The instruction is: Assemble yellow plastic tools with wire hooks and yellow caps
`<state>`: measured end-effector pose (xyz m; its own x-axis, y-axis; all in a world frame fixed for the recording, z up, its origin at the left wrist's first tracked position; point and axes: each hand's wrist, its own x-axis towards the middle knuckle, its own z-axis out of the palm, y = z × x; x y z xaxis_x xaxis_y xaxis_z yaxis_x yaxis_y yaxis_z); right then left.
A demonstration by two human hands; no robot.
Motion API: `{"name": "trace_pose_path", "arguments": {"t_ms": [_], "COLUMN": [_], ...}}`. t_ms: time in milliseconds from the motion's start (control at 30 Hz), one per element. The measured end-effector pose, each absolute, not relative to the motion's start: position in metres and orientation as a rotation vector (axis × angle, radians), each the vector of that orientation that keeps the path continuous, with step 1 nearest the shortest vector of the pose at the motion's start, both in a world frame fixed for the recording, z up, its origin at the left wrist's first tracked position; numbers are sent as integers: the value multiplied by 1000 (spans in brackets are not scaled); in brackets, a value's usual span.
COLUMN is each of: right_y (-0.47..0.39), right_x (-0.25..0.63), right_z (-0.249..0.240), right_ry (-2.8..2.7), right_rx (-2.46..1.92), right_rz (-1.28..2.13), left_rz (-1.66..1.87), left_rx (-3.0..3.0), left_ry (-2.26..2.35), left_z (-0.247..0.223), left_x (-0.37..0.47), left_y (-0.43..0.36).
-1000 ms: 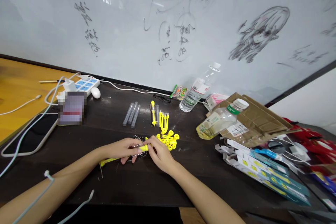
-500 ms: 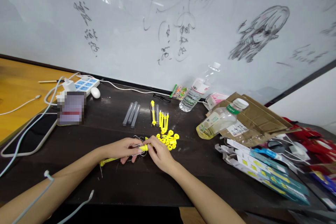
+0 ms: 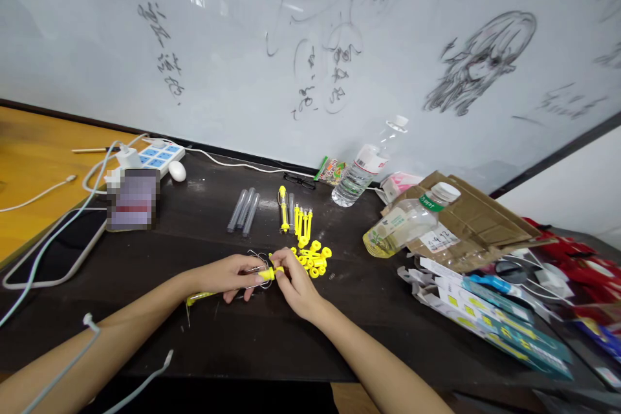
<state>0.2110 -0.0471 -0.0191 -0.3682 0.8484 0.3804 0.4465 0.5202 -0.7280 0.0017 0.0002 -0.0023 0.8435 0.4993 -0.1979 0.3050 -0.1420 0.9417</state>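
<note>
My left hand (image 3: 228,275) is closed around a clear tube with a yellow end fitting (image 3: 266,274) that points right. Thin metal wires (image 3: 256,255) lie around that end, partly under the fingers. My right hand (image 3: 298,288) pinches a small yellow cap (image 3: 279,270) just right of the fitting; I cannot tell whether the two touch. Beside my left wrist lies another yellow-ended tube (image 3: 198,298), half hidden by the arm. Loose yellow caps (image 3: 316,260) are piled behind my right hand.
Farther back are several clear tubes (image 3: 242,210), a yellow-capped tube (image 3: 283,209) and yellow rods (image 3: 303,224). A water bottle (image 3: 356,174), a second bottle (image 3: 402,226) and an opened box (image 3: 499,320) stand or lie rightward. A phone (image 3: 53,249) and power strip (image 3: 162,156) are leftward.
My right hand has shifted slightly right from the fitting, and the small yellow cap now shows between its fingertips. My left hand keeps its hold on the tube.
</note>
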Motion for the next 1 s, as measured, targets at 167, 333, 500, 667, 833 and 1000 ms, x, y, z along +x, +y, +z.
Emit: {"name": "trace_pose_path", "arguments": {"t_ms": [167,333,500,667,833,1000], "right_y": [-45,-45,-45,-44,-46,-43], "right_x": [212,210,211,211,211,214], "right_z": [-17,-14,-16,-17,-16,-20], "right_ry": [-1972,-2006,-1961,-1965,-1936,-1826], "right_rx": [-1097,-1164,-1095,-1122,-1110,-1171], "right_rz": [745,788,827,917,830,749], "left_rz": [193,194,187,188,188,182], "left_rx": [1743,1727,1725,1733,1726,1722], "left_ry": [625,633,626,625,641,647], "left_z": [-3,-3,-2,-2,-1,-2], "left_x": [1,1,2,2,1,2], "left_y": [0,0,0,0,0,0]}}
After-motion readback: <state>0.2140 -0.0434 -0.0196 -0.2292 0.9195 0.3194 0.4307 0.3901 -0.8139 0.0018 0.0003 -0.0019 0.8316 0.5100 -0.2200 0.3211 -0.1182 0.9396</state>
